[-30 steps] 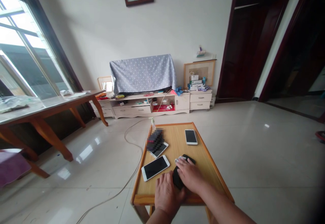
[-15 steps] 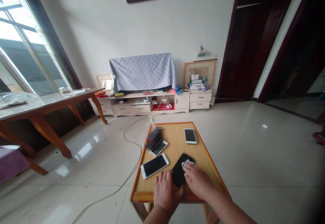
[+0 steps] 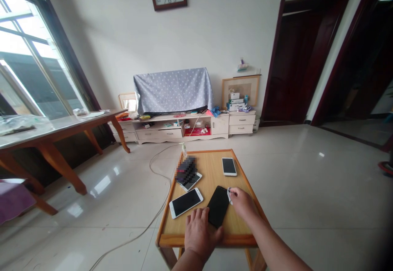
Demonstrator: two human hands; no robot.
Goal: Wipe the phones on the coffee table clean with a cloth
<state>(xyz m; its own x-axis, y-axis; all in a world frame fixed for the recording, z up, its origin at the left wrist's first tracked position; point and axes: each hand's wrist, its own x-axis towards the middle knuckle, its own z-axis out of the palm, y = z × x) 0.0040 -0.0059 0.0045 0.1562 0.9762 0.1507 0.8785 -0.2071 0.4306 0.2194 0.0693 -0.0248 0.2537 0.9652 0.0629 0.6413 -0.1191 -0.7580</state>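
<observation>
A black smartphone (image 3: 218, 208) lies screen up on the small wooden table (image 3: 211, 170), near its front edge. My left hand (image 3: 199, 230) steadies it, fingers against its left edge and thumb at its near end. Pinched in my right hand (image 3: 242, 201) is a folded white tissue (image 3: 229, 195), at the phone's upper right edge. To the left lies a white smartphone (image 3: 186, 203) with a dark screen. Another white smartphone (image 3: 229, 166) rests at the far right of the tabletop.
A third white phone (image 3: 194, 181) lies partly under a dark, pixelated object (image 3: 186, 170) at the tabletop's left. Behind that stands a pump bottle (image 3: 184, 149). A cable (image 3: 144, 228) runs over the floor. A larger table (image 3: 61, 129) is at the left.
My right hand has moved from the phone's screen to its right edge, and the tissue is now held in a pinch. My left hand stays at the phone. The view has tilted slightly upward.
</observation>
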